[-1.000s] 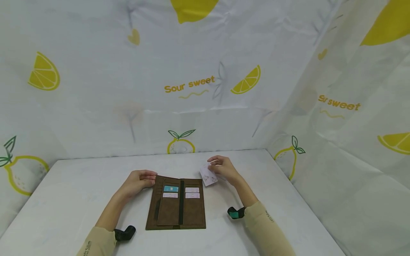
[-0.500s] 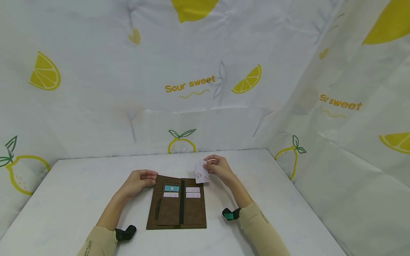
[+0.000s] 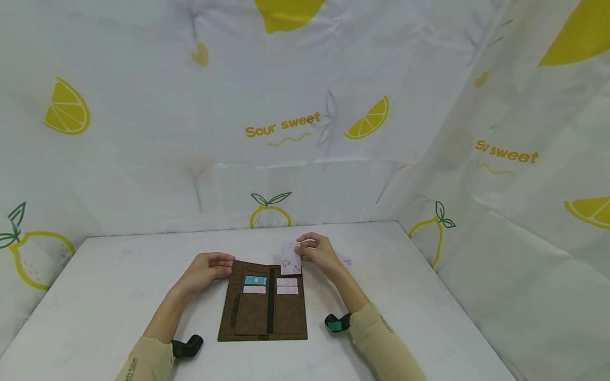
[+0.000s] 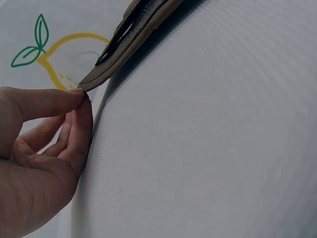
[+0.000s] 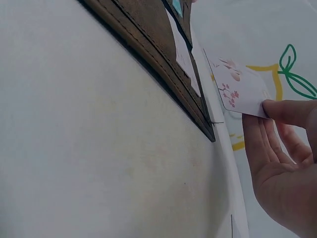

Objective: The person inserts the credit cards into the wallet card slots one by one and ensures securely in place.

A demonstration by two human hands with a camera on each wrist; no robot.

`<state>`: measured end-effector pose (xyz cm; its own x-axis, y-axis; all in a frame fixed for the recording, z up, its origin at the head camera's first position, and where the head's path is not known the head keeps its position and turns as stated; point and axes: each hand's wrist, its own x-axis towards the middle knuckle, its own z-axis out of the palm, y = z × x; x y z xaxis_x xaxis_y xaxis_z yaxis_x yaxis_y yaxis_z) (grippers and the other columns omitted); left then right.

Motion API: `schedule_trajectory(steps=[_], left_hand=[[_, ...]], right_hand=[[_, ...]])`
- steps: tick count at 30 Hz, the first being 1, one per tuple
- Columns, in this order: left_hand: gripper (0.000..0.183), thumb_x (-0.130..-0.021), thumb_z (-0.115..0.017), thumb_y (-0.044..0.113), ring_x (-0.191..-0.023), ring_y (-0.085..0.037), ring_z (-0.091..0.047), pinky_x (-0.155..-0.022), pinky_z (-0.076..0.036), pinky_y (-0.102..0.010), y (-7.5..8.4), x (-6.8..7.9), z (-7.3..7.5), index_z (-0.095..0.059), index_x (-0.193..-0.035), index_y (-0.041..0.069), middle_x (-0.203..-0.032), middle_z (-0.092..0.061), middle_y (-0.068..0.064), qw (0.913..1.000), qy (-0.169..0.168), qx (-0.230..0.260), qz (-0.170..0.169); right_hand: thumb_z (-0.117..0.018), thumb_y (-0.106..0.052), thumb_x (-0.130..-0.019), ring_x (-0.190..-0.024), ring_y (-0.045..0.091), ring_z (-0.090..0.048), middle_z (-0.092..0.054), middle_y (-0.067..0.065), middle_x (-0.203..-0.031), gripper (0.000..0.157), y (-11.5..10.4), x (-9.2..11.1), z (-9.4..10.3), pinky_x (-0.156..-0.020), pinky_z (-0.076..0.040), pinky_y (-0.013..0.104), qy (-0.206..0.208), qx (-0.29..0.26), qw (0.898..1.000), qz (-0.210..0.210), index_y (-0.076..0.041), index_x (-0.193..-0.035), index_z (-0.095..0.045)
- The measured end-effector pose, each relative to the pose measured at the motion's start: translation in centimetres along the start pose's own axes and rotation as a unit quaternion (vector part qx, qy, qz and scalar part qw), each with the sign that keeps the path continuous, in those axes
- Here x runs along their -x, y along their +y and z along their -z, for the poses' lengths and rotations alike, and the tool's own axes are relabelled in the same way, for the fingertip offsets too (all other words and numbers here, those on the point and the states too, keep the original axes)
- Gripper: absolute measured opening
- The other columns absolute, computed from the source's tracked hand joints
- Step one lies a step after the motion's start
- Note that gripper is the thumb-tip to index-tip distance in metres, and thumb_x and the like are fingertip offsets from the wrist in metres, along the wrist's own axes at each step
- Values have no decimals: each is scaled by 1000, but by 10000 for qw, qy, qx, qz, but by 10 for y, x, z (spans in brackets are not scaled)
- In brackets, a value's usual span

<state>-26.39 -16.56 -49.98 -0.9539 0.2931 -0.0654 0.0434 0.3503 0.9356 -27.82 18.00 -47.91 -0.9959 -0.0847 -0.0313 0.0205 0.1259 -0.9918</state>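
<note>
An unfolded brown wallet (image 3: 289, 315) lies on the white table, with a blue card (image 3: 255, 280) and a white card (image 3: 254, 290) in its left slots and two white cards (image 3: 287, 290) in the right ones. My left hand (image 3: 207, 271) pinches the wallet's upper left corner between thumb and fingers, as the left wrist view also shows at the brown edge (image 4: 106, 72). Between the thumb and fingers of my right hand (image 3: 320, 255) is a white card with pink blossoms (image 5: 237, 89). It is held upright over the wallet's upper right edge, above the slots.
Another blossom-printed card (image 3: 344, 260) lies on the table behind my right hand, partly hidden by it. A white lemon-print cloth (image 3: 305, 180) hangs behind the table and along its right side. Each wrist wears a black camera mount (image 3: 187, 346).
My right hand has carried the blossom card leftward, from beside the wallet to over its upper right part. The card on the table has come into sight. My left hand stays put.
</note>
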Motion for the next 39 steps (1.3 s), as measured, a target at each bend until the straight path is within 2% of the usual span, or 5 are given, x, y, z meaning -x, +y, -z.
schedule_trajectory(steps=[10, 19, 22, 31, 39], left_hand=[[35, -100, -73, 4, -101, -10, -70, -83, -57, -17, 0, 0, -1, -68, -132, -10, -121, -77, -21, 10000, -12, 72, -1], [36, -100, -74, 4, -100, -10, -70, -82, -58, -17, -1, -3, 0, -68, -132, -10, -120, -77, -19, 10000, -19, 59, -55], [36, -100, -74, 5, -100, -10, -69, -82, -58, -18, -1, -3, 0, -68, -132, -10, -119, -77, -19, 10000, -18, 68, -39], [36, -100, -74, 5, -99, -10, -70, -82, -58, -18, -2, -3, 0, -68, -132, -10, -120, -77, -20, 10000, -29, 91, -20], [36, -100, -74, 5, -100, -9, -70, -82, -58, -18, -3, -2, 0, -68, -132, -10, -121, -77, -21, 9999, -12, 105, -4]], right_hand=[[-77, 2, -94, -82, 10, -68, -71, 2, -90, 26, 2, -4, -12, -74, -62, 25, -48, 415, 9990, 148, 6, -119, -69], [-78, 0, -94, -81, 10, -67, -70, 3, -90, 28, 4, -4, -13, -77, -64, 28, -107, 620, 9978, 221, 6, -120, -68], [-77, 1, -95, -82, 10, -66, -69, 3, -90, 27, 4, -4, -12, -78, -64, 29, -184, 638, 9976, 202, 6, -120, -68], [-72, 2, -98, -74, 11, -62, -64, 1, -86, 25, 5, -1, -10, -67, -56, 22, -435, 762, 9961, 8, 5, -122, -63], [-69, 3, -100, -77, 11, -63, -63, 0, -85, 28, 7, 0, -9, -70, -59, 22, -634, 773, 9950, -18, 8, -126, -59]])
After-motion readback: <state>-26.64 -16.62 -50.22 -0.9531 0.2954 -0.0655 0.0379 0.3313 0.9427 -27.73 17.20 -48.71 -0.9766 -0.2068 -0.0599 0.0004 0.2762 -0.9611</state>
